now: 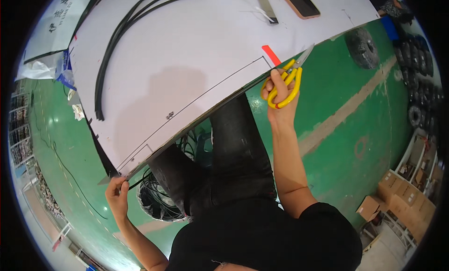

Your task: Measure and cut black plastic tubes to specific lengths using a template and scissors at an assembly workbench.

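Observation:
My right hand (pixel 279 88) is closed around yellow-handled scissors (pixel 298 86) at the table's near edge. Their blades point up and to the right, slightly parted. The thumb presses near the table edge, beside a red strip (pixel 271 55). Down at the near left corner, my left hand (pixel 118 189) pinches a black cable (pixel 137 182). A dark line follows the edge between my hands; whether it is all the same cable I cannot tell. Black lines are drawn on the white tabletop (pixel 187 60) along that edge. Several cut black cables (pixel 110 53) lie curved on its left side.
A phone (pixel 301 3) and a metal strip (pixel 266 8) lie at the table's far side. A coil of black cable (pixel 159 198) sits on the floor beside my legs. Wrapped coils (pixel 362 47) and cardboard boxes (pixel 402 196) stand to the right.

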Motion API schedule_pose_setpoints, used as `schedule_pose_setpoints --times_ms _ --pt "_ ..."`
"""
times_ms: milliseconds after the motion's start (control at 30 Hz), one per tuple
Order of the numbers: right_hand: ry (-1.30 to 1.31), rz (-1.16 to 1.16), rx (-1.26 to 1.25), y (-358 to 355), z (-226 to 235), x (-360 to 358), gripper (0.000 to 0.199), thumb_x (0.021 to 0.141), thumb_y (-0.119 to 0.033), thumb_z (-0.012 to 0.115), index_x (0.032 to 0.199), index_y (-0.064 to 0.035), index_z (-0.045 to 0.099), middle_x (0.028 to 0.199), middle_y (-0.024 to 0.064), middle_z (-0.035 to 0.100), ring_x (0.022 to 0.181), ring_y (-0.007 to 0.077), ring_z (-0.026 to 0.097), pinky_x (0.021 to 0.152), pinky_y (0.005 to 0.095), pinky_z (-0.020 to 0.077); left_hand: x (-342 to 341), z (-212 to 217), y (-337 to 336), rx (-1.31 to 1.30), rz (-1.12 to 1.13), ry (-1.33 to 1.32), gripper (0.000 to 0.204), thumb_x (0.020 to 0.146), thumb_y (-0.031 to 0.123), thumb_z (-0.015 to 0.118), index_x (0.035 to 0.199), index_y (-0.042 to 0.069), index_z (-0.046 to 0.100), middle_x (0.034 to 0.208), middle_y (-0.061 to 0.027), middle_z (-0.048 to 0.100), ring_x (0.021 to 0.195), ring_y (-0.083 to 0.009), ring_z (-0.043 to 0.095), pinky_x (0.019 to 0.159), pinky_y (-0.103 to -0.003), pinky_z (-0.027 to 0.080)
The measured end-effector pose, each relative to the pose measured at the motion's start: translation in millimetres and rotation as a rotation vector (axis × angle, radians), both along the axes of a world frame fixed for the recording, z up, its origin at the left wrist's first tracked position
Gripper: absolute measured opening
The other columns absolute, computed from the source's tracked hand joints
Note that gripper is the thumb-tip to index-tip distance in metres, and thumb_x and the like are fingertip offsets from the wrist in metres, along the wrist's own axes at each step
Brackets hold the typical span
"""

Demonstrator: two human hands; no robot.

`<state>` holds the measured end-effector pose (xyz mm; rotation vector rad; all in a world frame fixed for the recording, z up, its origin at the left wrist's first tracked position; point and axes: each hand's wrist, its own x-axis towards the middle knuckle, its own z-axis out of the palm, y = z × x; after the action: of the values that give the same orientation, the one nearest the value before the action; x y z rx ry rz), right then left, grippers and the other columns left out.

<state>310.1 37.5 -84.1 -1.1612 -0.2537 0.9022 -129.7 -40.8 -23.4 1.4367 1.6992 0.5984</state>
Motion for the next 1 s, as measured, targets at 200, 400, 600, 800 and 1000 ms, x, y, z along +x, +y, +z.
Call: schedule_pose_setpoints --times_ms 200,400,600,800,1000 --pt "0.004 0.019 -0.028 0.0 -0.5 2.5 0.013 0.08 -0.01 0.059 0.082 -0.0023 0.049 0.06 0.0029 0.045 0.049 0.0097 0.043 0.042 0.0222 0.0352 -4.5 5.3 0.5 -0.036 -0.001 0.01 0.015 0.085 0.016 0.06 0.089 0.002 0.056 0.076 0.0055 0.045 0.068 -0.0036 0.039 0.059 -0.018 0.03" --pt "-0.029 0.018 -0.046 -0.6 1.3 3.2 0.012 0.08 -0.01 0.059 0.079 -0.0013 0.05 0.057 0.0032 0.045 0.045 0.0109 0.042 0.041 0.0225 0.0345 -0.2 7.0 4.0 -0.054 0.008 0.009 0.019 0.085 0.021 0.06 0.088 0.002 0.055 0.075 0.0053 0.042 0.065 -0.0039 0.036 0.057 -0.019 0.027" --pt "-0.049 0.013 -0.049 -1.3 0.7 5.7 0.012 0.08 -0.008 0.059 0.078 -0.0006 0.051 0.056 0.0035 0.045 0.044 0.0112 0.042 0.04 0.0226 0.0342 -3.1 5.2 3.4 -0.09 0.022 -0.009 0.022 0.083 0.023 0.062 0.088 0.002 0.055 0.074 0.0047 0.042 0.065 -0.0043 0.036 0.057 -0.019 0.028" --pt "-0.074 0.032 -0.05 -2.9 1.1 8.4 0.011 0.08 -0.008 0.058 0.08 -0.0002 0.05 0.058 0.0033 0.045 0.045 0.0109 0.043 0.041 0.0226 0.0343 -0.8 5.6 3.6 -0.086 0.032 -0.013 0.022 0.083 0.023 0.062 0.087 0.002 0.056 0.073 0.0047 0.043 0.065 -0.0047 0.038 0.058 -0.019 0.029" --pt "-0.111 0.089 -0.03 2.7 -11.3 -3.6 0.013 0.08 -0.008 0.059 0.087 -0.0056 0.048 0.061 0.0006 0.044 0.048 0.0098 0.041 0.042 0.0216 0.0335 -15.3 15.5 -13.1 -0.124 0.066 0.044 0.015 0.081 0.014 0.061 0.085 0.0 0.057 0.073 0.0039 0.047 0.067 -0.0048 0.04 0.06 -0.019 0.033"
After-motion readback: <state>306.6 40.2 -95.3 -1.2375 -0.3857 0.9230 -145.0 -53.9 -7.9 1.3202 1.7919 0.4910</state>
